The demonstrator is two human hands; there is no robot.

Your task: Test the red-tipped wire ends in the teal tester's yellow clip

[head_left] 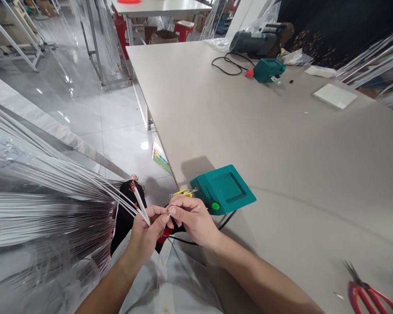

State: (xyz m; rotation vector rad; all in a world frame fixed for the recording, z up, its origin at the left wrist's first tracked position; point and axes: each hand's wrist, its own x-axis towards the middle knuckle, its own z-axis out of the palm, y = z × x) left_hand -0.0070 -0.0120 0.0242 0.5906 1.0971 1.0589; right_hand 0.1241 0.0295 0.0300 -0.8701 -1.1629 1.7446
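Note:
My left hand (147, 229) is closed around a few white cables (139, 199), whose stripped ends show reddish inner wires and point up and away from me. The fingertips of my right hand (193, 218) are pinched together against my left thumb and forefinger; whatever lies between them is too small to make out. Just beyond my right hand, a green device (222, 189) with a bright green button sits at the table's edge. Yellow-handled snips (183, 193) lie beside it, partly hidden by my right hand.
Long bundles of white cable (52, 218) hang at my left. Red-handled scissors (368, 292) rest at the table's (281, 152) near right. Farther back stand a second green device (268, 69), a dark motor-like machine (255, 42) and a white block (334, 96).

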